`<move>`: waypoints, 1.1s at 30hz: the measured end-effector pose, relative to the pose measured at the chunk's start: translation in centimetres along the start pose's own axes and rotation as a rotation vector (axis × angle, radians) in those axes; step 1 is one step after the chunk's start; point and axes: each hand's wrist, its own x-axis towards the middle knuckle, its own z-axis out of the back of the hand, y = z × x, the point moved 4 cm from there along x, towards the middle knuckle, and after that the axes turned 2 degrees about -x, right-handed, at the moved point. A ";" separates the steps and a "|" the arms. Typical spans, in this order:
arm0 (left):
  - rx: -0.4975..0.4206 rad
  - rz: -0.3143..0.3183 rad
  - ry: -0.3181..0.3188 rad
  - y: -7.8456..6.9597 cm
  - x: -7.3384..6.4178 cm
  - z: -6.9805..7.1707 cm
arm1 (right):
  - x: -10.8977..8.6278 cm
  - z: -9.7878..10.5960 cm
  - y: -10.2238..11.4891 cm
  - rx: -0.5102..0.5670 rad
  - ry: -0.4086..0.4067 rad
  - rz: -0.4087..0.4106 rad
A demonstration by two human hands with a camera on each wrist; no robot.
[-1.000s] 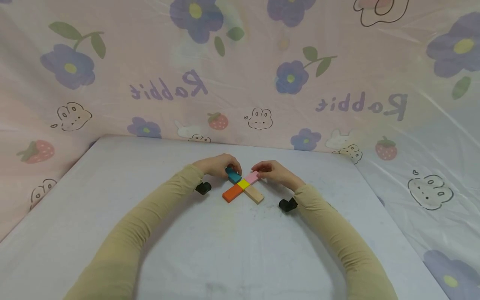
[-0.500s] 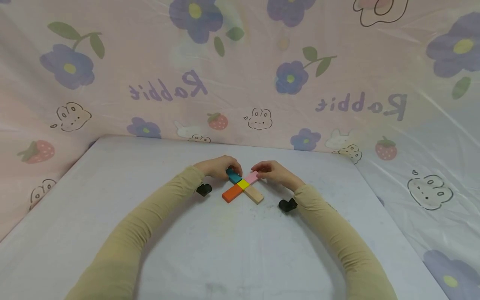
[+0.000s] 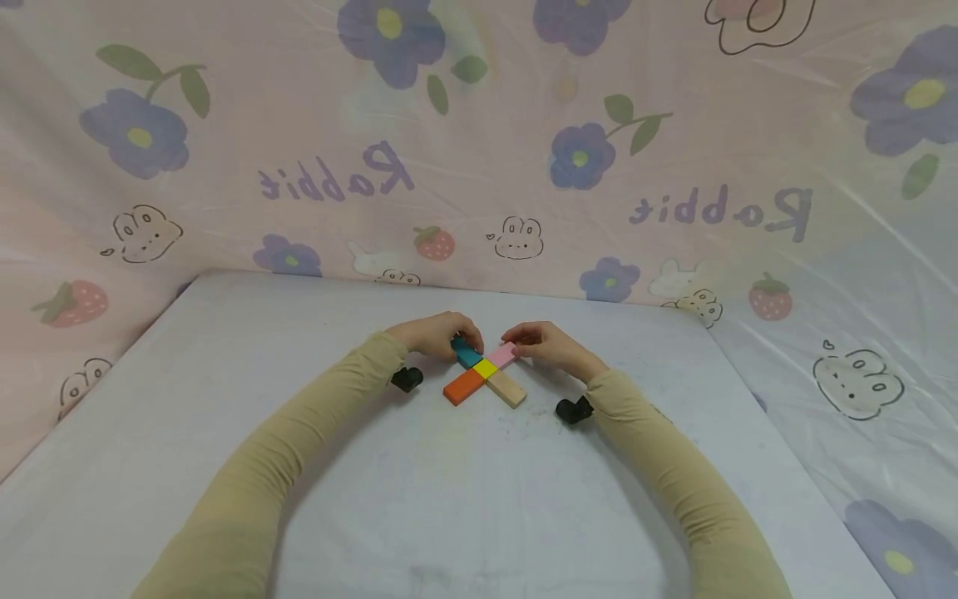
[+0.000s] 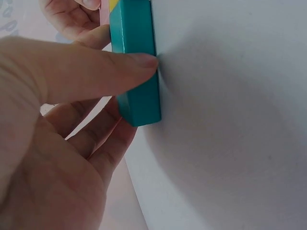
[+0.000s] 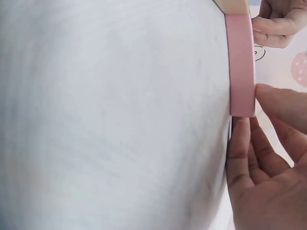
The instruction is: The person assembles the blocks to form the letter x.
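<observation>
Several wooden blocks form an X on the white table. At its centre sits a yellow block (image 3: 485, 368), with an orange block (image 3: 464, 386) at near left and a bare-wood block (image 3: 509, 388) at near right. My left hand (image 3: 445, 331) pinches the teal block (image 4: 136, 38) at far left, thumb laid across its side and fingers behind. At far right, my right hand (image 3: 550, 343) holds the outer end of the pink block (image 5: 241, 67) between the thumb at its upper edge and the fingers at its end.
The white table (image 3: 419, 499) reaches back to a hanging pink cloth (image 3: 479, 150) printed with flowers and rabbits. Black wrist cameras (image 3: 407, 378) hang below both sleeves, close to the table surface.
My left hand has shifted slightly towards the centre and lowered a little with the teal block, which lies more in line with the yellow one. The right hand has barely moved.
</observation>
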 end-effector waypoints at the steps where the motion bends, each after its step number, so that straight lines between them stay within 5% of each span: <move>1: 0.000 0.002 0.000 0.0 0.0 0.0 | 0.0 0.0 0.0 0.001 0.002 0.001; 21: -0.032 0.007 -0.013 -0.1 0.2 -0.1 | 0.1 0.2 -0.1 0.002 0.008 0.000; 33: -0.050 0.081 -0.024 0.3 -0.2 -0.1 | 0.0 0.0 0.1 -0.012 0.004 -0.017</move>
